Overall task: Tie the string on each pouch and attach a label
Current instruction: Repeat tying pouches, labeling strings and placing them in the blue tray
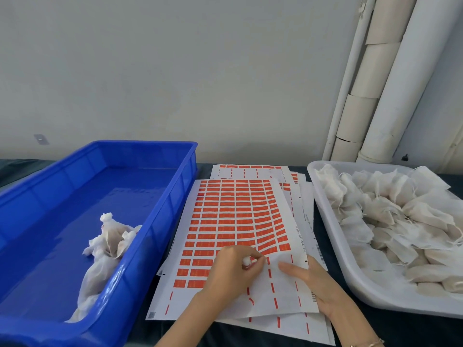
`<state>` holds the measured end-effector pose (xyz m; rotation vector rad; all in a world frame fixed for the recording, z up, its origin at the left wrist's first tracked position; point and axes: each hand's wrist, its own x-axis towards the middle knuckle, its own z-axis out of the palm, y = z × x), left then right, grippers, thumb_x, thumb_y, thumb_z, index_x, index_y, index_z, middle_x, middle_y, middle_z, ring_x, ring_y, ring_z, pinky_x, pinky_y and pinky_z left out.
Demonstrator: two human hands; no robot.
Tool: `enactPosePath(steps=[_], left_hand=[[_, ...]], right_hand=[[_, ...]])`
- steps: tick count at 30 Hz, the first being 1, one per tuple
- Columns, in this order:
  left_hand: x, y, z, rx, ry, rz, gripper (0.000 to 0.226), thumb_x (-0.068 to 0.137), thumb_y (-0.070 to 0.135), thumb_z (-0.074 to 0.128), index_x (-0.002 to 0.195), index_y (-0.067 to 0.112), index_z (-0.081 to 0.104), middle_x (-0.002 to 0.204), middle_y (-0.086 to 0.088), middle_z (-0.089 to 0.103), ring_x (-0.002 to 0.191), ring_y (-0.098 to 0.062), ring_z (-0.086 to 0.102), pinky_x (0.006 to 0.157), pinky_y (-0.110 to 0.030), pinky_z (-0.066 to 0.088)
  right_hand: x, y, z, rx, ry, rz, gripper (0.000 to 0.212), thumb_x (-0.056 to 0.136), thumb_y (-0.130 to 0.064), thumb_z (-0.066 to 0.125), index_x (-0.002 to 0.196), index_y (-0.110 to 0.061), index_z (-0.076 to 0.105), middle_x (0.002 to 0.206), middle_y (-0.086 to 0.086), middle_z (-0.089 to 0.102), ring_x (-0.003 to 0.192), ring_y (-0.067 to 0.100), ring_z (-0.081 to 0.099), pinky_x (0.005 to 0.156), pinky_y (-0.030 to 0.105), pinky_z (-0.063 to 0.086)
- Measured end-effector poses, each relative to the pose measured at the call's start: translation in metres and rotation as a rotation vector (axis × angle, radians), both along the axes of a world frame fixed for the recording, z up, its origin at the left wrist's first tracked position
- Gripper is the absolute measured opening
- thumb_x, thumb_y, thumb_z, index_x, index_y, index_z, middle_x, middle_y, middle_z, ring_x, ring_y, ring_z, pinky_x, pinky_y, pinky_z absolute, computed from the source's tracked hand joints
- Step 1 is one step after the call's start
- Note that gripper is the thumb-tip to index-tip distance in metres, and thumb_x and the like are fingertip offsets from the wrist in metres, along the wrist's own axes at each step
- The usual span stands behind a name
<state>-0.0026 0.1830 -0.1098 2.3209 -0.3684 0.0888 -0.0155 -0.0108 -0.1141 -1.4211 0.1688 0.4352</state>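
A sheet of orange labels (233, 211) lies on top of a stack of sheets in the middle of the table. My left hand (233, 267) is over its lower part, fingers curled round a small white bunched pouch top (246, 261), fingertips at the edge of the label rows. My right hand (317, 288) lies flat on the peeled, bare part of the sheet, fingers straight and pressing it down. A few tied pouches (110, 236) lie in the blue bin (160, 221) on the left. The white tray (333, 241) on the right holds several loose pouches (390, 216).
More label sheets (253, 169) stick out from under the top one. White pipes (375, 96) run up the wall behind the tray. The table has a dark cover (323, 221), and the wall stands close behind it.
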Motion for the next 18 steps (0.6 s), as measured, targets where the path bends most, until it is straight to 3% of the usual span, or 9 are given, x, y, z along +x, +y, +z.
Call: enactPosePath(steps=[3,5,7,12,15,18], left_hand=[[-0.002,0.001,0.0,-0.087,0.062,0.096,0.016,0.085,0.044,0.065,0.098,0.037,0.07,0.095,0.03,0.062,0.082,0.006,0.062,0.069,-0.004,0.048],[-0.005,0.003,0.002,-0.157,0.087,0.157,0.003,0.084,0.045,0.066,0.085,0.043,0.064,0.085,0.037,0.059,0.081,0.014,0.06,0.06,0.001,0.044],[-0.008,0.005,0.004,-0.205,0.085,0.195,0.009,0.084,0.044,0.066,0.078,0.046,0.06,0.078,0.038,0.058,0.081,0.021,0.056,0.056,0.002,0.041],[-0.008,0.008,0.012,-0.387,0.068,0.288,0.018,0.086,0.032,0.068,0.072,0.042,0.064,0.07,0.032,0.064,0.078,0.014,0.061,0.054,-0.001,0.043],[-0.008,0.013,0.022,-0.495,0.055,0.357,0.014,0.085,0.032,0.068,0.073,0.038,0.066,0.067,0.03,0.065,0.074,0.011,0.062,0.052,-0.007,0.049],[-0.008,0.021,0.034,-0.551,0.055,0.384,0.013,0.085,0.032,0.068,0.074,0.037,0.066,0.067,0.03,0.064,0.067,0.004,0.063,0.042,-0.011,0.045]], right_hand=[[0.0,0.001,0.001,-0.021,-0.012,-0.01,0.052,0.076,-0.023,0.075,0.125,-0.019,0.055,0.109,0.013,0.07,0.099,0.036,0.068,0.091,0.059,0.049],[-0.001,0.001,0.002,-0.028,-0.014,-0.012,0.055,0.073,-0.024,0.076,0.124,-0.02,0.055,0.109,0.012,0.071,0.098,0.035,0.068,0.091,0.059,0.05],[-0.001,0.001,0.003,-0.023,-0.014,-0.01,0.056,0.072,-0.023,0.077,0.124,-0.019,0.056,0.109,0.012,0.071,0.098,0.034,0.068,0.09,0.059,0.05],[-0.003,0.002,0.006,-0.055,-0.055,-0.054,0.057,0.07,-0.023,0.077,0.122,-0.021,0.056,0.106,0.008,0.072,0.094,0.031,0.07,0.088,0.057,0.052],[-0.003,0.003,0.008,-0.152,-0.091,-0.117,0.065,0.066,-0.026,0.082,0.123,-0.026,0.052,0.107,0.002,0.072,0.093,0.026,0.07,0.086,0.056,0.054],[-0.004,0.003,0.014,-0.368,-0.161,-0.144,0.082,0.07,-0.027,0.083,0.136,-0.03,0.035,0.122,-0.007,0.061,0.109,0.021,0.063,0.096,0.05,0.049]])
